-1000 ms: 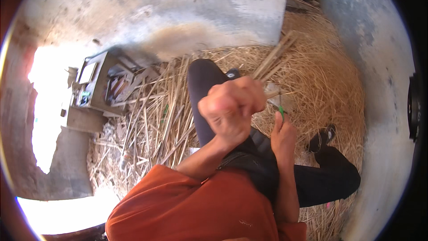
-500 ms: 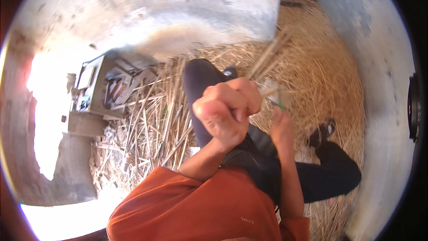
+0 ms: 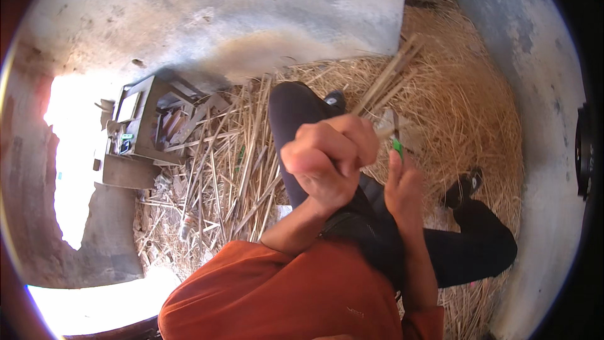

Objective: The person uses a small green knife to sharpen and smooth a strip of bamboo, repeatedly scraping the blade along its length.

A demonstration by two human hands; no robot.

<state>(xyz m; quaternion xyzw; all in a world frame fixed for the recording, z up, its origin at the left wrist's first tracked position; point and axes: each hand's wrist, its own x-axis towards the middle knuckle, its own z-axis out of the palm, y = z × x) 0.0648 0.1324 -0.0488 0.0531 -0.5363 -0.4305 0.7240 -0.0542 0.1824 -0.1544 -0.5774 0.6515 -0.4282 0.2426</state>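
My left hand (image 3: 330,160) is raised above my lap, its fingers wrapped round a pale stick (image 3: 384,131). Only a short end of that stick shows, poking out to the right of the fist; the fingers hide the rest. Just to the right, my right hand (image 3: 404,190) is closed on a knife (image 3: 397,146) with a green handle. Its thin dark blade points up and away from me, close to the stick's end. Whether blade and stick touch, I cannot tell.
Long dry sticks (image 3: 242,151) lie piled left of my legs, and loose straw (image 3: 465,88) covers the floor on the right. A few thicker sticks (image 3: 390,79) rest beyond my hands. A worn wooden cabinet (image 3: 145,129) stands at the left. Plastered walls (image 3: 251,12) enclose the space.
Both hands appear slightly further right in the picture, along with most of the scene. The knife's green handle and blade show more clearly now. Each hand keeps its hold.
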